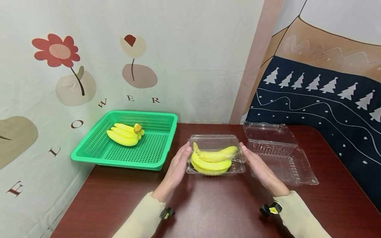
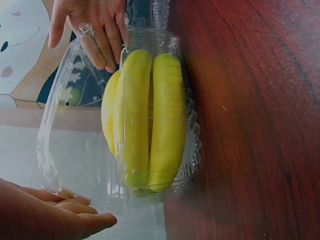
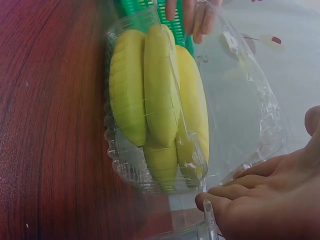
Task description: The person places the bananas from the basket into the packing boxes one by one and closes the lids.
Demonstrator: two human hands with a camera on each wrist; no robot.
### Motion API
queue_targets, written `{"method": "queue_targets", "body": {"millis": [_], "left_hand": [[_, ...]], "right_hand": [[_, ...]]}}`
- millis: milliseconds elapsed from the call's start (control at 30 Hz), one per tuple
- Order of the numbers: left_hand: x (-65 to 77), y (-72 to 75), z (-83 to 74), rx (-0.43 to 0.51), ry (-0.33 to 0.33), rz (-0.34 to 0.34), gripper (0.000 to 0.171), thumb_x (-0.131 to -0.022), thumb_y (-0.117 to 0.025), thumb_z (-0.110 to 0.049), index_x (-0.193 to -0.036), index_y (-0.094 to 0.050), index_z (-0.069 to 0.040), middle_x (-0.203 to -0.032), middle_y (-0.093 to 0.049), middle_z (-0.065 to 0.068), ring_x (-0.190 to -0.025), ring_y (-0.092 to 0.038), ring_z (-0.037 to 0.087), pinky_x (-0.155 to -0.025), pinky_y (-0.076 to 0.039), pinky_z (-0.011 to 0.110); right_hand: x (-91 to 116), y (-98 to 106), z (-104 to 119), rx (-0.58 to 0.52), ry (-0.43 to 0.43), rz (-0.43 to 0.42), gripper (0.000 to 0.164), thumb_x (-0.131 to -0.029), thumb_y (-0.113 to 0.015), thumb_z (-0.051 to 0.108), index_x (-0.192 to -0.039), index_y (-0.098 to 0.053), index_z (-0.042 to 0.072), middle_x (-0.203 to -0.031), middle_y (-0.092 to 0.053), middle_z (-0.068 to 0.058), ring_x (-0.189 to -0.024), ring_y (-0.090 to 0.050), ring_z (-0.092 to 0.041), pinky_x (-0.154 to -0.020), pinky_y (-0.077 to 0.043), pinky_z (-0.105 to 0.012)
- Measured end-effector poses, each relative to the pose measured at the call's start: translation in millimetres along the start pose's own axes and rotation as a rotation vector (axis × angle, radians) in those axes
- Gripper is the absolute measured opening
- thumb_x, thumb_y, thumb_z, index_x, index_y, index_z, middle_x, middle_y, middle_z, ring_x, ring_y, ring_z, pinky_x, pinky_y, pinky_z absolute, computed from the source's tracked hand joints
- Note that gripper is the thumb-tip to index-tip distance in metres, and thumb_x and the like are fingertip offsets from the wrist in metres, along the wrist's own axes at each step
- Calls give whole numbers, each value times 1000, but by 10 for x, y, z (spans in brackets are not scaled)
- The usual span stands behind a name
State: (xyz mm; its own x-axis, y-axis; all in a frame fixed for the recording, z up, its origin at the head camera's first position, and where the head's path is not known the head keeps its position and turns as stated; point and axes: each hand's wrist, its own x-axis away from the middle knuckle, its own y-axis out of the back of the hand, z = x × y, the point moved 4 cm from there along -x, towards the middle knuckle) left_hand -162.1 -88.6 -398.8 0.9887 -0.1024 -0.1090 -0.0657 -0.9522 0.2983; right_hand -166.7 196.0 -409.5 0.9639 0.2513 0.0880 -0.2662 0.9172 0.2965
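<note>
A clear plastic clamshell box (image 1: 239, 169) stands on the table with a bunch of yellow bananas (image 1: 212, 164) inside. Its hinged lid (image 2: 47, 117) is tilted up partway, as both wrist views show. My left hand (image 1: 176, 165) is at the left side of the box, fingers straight and touching or very near the lid's edge. On the opposite side, my right hand (image 1: 265, 170) has its fingers extended along the lid and hinge side. In the right wrist view, some of its fingertips (image 3: 207, 200) overlap the clear plastic, so exact contact is hard to tell.
A green plastic basket (image 1: 89, 158) at the back left holds another banana bunch (image 1: 123, 135). Behind my right hand lies a second clear clamshell box (image 1: 285, 162), its lid folded back. The dark red table (image 1: 214, 211) meets a printed cloth (image 1: 196, 59) at the back.
</note>
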Motion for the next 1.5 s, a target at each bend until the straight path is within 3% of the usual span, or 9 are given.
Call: {"method": "queue_targets", "body": {"millis": [133, 367, 500, 600, 800, 1233, 1500], "left_hand": [[23, -3, 12, 2, 7, 4, 65, -109, -40, -45, -157, -40, -1, -162, -41, 11, -152, -33, 26, -124, -23, 47], [53, -6, 45, 1, 12, 16, 64, -109, -41, -43, -157, -40, 0, -163, -40, 13, -152, -31, 27, -124, -22, 47], [61, 6, 71, -6, 14, 18, 65, -109, -40, -45, -158, -40, -1, -163, -39, 13, -153, -31, 27, -124, -22, 48], [62, 22, 91, -9, 13, 15, 66, -109, -41, -46, -158, -40, -1, -163, -39, 12, -153, -31, 27, -124, -22, 49], [68, 48, 135, -14, 32, 6, 66, -110, -40, -46, -158, -38, -1, -164, -38, 13, -153, -29, 28, -124, -21, 49], [75, 76, 227, -16, 64, 14, 67, -110, -41, -46, -160, -36, -1, -165, -35, 13, -154, -27, 30, -125, -20, 51], [90, 103, 233, -32, 47, 42, 64, -111, -40, -41, -160, -34, 0, -166, -33, 13, -155, -25, 28, -125, -19, 49]], "right_hand": [[18, -4, 2, -11, -6, 3, 76, -112, -22, 52, -164, -10, -2, -172, -7, -17, -156, -11, -41, -123, -12, -59], [69, -37, 0, -24, -83, 6, 77, -110, -23, 58, -167, -9, 8, -173, -6, -12, -154, -16, -45, -115, -13, -74], [71, -71, 22, -46, -73, -3, 77, -111, -26, 55, -166, -9, 4, -173, -5, -14, -156, -10, -40, -119, -14, -69], [60, -110, 46, -59, -28, -11, 75, -112, -28, 49, -163, -10, -4, -172, -5, -17, -158, -3, -34, -124, -11, -58], [30, -173, 40, -4, -3, -26, 74, -113, -29, 46, -162, -12, -5, -172, -6, -17, -158, -3, -29, -126, -6, -53], [15, -262, -21, 99, -25, -7, 69, -113, -33, 42, -163, -15, -2, -172, -5, -14, -158, -1, -29, -125, -5, -55], [35, -302, -84, 65, -33, -17, 60, -112, -35, 21, -163, -14, -2, -173, 0, -12, -158, 2, -28, -125, -6, -55]]}}
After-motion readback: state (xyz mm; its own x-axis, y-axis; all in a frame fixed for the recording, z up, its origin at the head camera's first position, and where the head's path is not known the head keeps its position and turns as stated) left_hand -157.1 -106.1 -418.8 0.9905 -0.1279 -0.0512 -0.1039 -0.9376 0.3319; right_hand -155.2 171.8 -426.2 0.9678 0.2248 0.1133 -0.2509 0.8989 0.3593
